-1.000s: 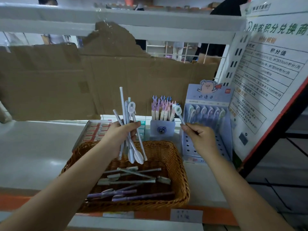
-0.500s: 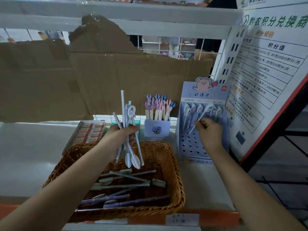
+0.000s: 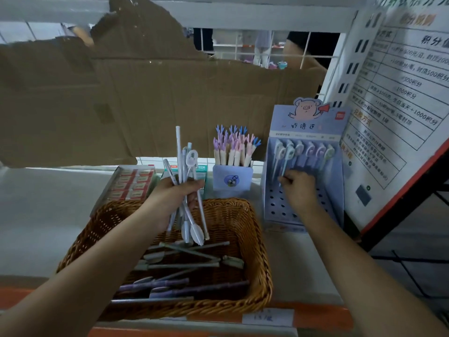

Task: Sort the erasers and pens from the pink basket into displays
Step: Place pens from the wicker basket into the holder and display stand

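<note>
Shelf surface (image 3: 36,215): pale, flat, dimly lit; it carries all the items below.
Shelf front edge (image 3: 315,314): orange strip with a white price label (image 3: 267,317); the text on it is too blurred to read.
Upper shelf beam (image 3: 243,13): pale rail across the top of the view.
Cardboard sheet (image 3: 145,98): brown and torn along its top edge; stands upright at the back of the shelf.
Wire grid (image 3: 267,45): white, above the cardboard; blurred store shelving shows through it.
Notice board (image 3: 401,93): white, printed, red-edged; leans at the right just beside the pen display.
Basket (image 3: 262,263): woven brown wicker at the front centre; loose pens (image 3: 184,263) lie flat in it.
Eraser tray (image 3: 128,186): red-and-white packs in rows, behind the basket's left corner.
Pen cup (image 3: 232,181): small blue box behind the basket, holding antler-topped pens (image 3: 233,147) upright.
Pen display (image 3: 303,127): blue card stand with a pig header, right of the cup; a row of pens stands in its upper part, with perforated holes below.
Left hand (image 3: 175,195): fingers curled round a pen bundle (image 3: 187,181), held above the basket.
Right hand (image 3: 300,188): at the display's face; fingertips pinch a single pen (image 3: 284,166), which stands tilted among the row; its lower end is hidden.
</note>
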